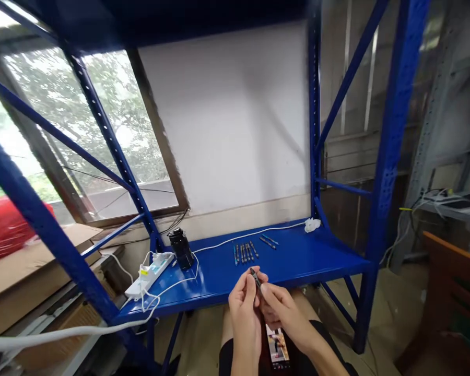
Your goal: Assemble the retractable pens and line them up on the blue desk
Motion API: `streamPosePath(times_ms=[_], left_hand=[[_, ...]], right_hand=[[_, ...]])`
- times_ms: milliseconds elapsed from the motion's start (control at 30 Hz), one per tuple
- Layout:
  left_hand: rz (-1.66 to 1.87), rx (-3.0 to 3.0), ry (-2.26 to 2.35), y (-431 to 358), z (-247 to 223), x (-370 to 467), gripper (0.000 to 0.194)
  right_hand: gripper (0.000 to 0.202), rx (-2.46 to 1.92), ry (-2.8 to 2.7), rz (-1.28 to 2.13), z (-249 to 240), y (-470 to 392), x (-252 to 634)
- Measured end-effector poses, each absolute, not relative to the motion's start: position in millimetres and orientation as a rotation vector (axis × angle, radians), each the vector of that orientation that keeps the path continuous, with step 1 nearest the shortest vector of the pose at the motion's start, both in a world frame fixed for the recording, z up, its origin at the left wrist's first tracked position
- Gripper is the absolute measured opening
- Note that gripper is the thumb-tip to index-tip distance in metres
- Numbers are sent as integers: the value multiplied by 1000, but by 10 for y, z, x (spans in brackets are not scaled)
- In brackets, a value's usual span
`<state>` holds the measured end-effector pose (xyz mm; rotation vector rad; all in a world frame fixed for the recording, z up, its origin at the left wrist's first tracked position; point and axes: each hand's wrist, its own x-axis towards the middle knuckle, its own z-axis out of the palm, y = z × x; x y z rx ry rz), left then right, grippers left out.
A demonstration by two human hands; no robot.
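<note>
My left hand [243,303] and my right hand [284,309] meet in front of the blue metal shelf [297,261]. Together they pinch a small dark pen-like piece [256,278] between the fingertips. On the shelf just beyond lie several pens in a row [245,252], and two more pens [268,241] rest a little to the right. A phone with a lit screen [277,347] rests on my lap below the hands.
A black cylindrical object [181,248] stands at the shelf's left. A white power strip [151,271] with white cables [235,237] lies at the left edge. Blue rack posts [387,156] frame the shelf. Cardboard [31,266] sits left, a wooden piece [454,292] right.
</note>
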<state>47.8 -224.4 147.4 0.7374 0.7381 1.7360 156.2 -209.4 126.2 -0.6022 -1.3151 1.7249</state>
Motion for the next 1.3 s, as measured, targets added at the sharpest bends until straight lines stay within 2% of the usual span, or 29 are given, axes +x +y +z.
streamPosePath(times_ms=[400,700,767,867,967,1100,1200,1300], left_hand=[[1859,767,699,-3075,1616,300,49],[1875,734,659,-3211,1446,378,51],[1893,704,673,-3203,1376,376,51],[1918,665,736,-3170,1256,367,52],[1939,704,803,-3101,1167,430,55],[1992,752,900,-2973,1116,689,55],[1940,909,910,-2902,1077,952,51],[1781,1024,761,-2875,1026,1184,55]], right_hand=[[49,-401,-1431,1769,1376,-2782,1497],[52,-443,-1598,1621,1354,-2960,1626],[53,-468,-1675,1527,1330,-2951,1640],[50,-529,-1816,1198,1271,-2933,1665],[43,-617,-1911,843,1175,-2907,1742],[30,-745,-1913,540,980,-2883,1961],[27,-825,-1852,468,836,-2905,2170],[29,-848,-1746,547,753,-2940,2360]])
